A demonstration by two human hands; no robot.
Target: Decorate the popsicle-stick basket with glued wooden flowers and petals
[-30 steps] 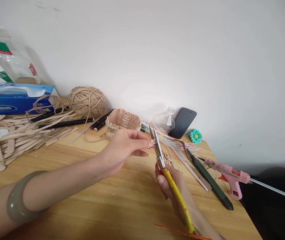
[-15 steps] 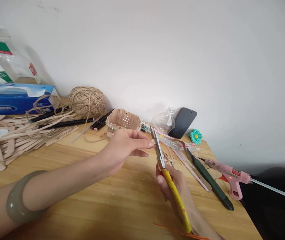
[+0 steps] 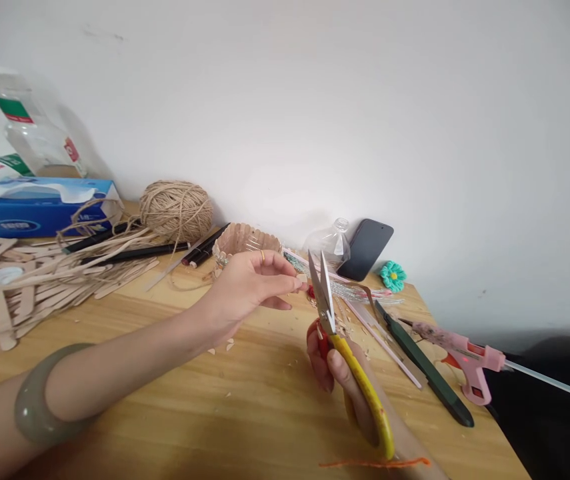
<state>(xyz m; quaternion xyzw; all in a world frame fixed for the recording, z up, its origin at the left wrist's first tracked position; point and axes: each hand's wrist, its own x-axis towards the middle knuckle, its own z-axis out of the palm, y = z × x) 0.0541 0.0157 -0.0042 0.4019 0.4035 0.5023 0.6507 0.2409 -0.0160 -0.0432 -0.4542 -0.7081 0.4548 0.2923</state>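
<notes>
My left hand pinches a small pale chip between thumb and finger, just left of the scissors. My right hand grips the scissors, blades parted. Hazard noted: the chip offers little beyond my hold, so a misjudged cut could nick my fingertips. A slack pinch could also drop it among the clippings on the counter.

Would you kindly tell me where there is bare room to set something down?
The widest bare patch of tabletop lies between the left forearm and the scissors, with some small chips. A smaller one separates that forearm from the craft sticks. It is crowded around the twine ball and, right of the scissors, by the green cutter and glue gun.
</notes>
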